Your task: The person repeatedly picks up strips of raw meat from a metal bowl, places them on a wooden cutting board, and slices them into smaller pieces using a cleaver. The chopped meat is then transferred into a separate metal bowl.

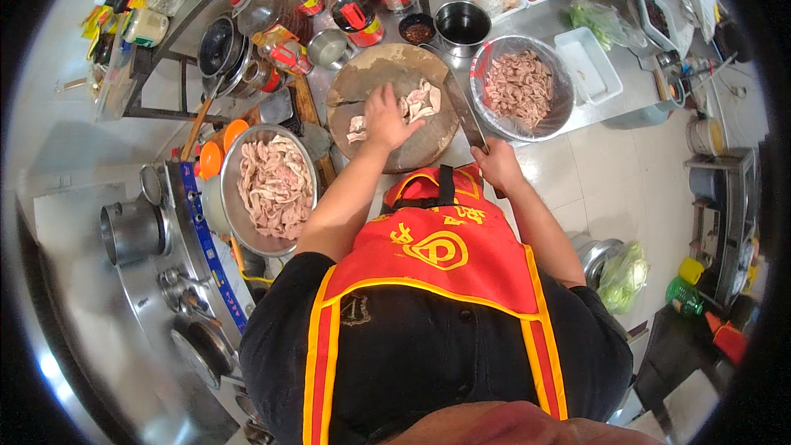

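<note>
My left hand (388,118) lies over a round wooden chopping block (426,142), fingers spread, with no clear grip on anything. Pale slices of meat, perhaps tripe or intestine (422,102), lie beside its fingers, and a few smaller pieces (356,128) sit at its other side. In my right hand (499,165) is the handle of a cleaver (465,110), its blade along the block's right edge. To the left stands a steel bowl (228,210) of larger uncut pieces. Right of the block, a plastic-lined bowl (565,110) holds chopped meat.
Sauce bottles (355,12) crowd the back left of the steel counter, near a steel pot of dark liquid (463,25) and a small bowl of chilli (416,29). A white plastic tray (590,65) lies at right. Stacked pans (220,49) and an orange container (212,159) are at left.
</note>
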Tool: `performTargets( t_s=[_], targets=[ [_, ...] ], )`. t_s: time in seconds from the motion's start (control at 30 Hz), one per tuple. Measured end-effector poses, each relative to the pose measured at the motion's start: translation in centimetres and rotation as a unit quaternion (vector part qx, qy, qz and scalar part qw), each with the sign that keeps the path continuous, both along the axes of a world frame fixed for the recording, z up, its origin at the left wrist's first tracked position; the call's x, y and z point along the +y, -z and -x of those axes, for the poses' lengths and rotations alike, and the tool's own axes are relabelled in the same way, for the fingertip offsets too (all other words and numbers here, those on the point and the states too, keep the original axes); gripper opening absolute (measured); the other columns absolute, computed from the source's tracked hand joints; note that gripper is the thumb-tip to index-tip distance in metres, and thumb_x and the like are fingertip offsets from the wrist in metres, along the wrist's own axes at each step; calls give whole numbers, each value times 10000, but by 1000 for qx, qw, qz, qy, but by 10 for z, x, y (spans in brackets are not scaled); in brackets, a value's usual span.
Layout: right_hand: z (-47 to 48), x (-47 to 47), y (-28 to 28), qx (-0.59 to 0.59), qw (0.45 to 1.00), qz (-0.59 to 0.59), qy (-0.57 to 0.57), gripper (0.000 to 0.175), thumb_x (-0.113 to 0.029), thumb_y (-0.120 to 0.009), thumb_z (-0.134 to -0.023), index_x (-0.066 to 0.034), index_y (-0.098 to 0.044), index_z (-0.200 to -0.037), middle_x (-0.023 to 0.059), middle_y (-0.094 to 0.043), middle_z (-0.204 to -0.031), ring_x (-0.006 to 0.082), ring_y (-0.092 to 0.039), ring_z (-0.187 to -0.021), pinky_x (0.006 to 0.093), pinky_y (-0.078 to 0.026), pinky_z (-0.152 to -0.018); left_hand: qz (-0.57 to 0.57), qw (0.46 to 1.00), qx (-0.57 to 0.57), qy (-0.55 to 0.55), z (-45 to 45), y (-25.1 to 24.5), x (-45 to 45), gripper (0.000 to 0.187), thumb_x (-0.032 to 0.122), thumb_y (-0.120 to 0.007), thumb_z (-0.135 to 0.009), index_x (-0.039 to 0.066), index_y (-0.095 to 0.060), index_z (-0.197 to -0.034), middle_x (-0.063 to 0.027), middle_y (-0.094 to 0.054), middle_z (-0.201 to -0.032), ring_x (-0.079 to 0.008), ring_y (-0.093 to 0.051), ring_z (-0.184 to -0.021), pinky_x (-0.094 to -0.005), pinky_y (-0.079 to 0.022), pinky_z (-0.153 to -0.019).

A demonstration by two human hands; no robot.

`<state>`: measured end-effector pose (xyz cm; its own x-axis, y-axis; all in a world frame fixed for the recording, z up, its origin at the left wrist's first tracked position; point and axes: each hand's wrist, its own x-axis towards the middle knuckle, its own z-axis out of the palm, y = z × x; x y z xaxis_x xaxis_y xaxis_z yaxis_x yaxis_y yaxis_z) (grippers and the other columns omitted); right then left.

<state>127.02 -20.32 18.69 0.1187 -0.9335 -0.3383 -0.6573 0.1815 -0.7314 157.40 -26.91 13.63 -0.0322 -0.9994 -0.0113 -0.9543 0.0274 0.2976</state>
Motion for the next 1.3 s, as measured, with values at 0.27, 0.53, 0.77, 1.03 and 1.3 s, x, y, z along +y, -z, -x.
performTargets(
  t_s=[0.27,0.53,0.77,1.03,1.3],
  targets=[
    [21,-20,17,-38,998,-24,-49,372,-274,-690,-1040,95,-689,-1093,369,-734,-964,548,-729,-985,578,-582,-848,-3,995,-100,3,-34,9,48,640,372,-736,-1009,196,-568,-1601,-141,-626,-1308,-362,-590,-1277,-513,-472,-1124],
    [13,-20,8,34,997,-40,-55,389,-290,-687,-1043,96,-693,-1086,366,-739,-1014,540,-726,-1023,573,-576,-893,-2,994,-81,70,-63,-5,55,645,343,-736,-1016,96,-553,-1583,-161,-646,-1274,-381,-612,-1269,-514,-509,-1083],
    [-7,-11,2,98,994,33,-43,368,-271,-710,-1019,92,-698,-1079,377,-735,-1051,539,-721,-1062,579,-575,-931,44,998,-12,38,24,11,11,679,302,-706,-1007,-11,-523,-1581,-206,-626,-1390,-388,-576,-1329,-499,-489,-1123],
    [-22,6,-3,155,987,30,-6,306,-249,-721,-1012,51,-700,-1071,346,-745,-963,540,-732,-984,589,-580,-863,85,977,85,178,14,27,7,585,124,-633,-984,28,-561,-1556,-172,-628,-1415,-400,-565,-1336,-502,-467,-1159],
    [-23,9,3,173,985,20,-19,302,-265,-689,-1026,36,-698,-1050,338,-747,-976,536,-728,-997,606,-573,-877,67,986,87,121,36,33,0,569,273,-754,-956,60,-645,-1472,-140,-611,-1400,-367,-543,-1338,-504,-470,-1125]
  ],
)
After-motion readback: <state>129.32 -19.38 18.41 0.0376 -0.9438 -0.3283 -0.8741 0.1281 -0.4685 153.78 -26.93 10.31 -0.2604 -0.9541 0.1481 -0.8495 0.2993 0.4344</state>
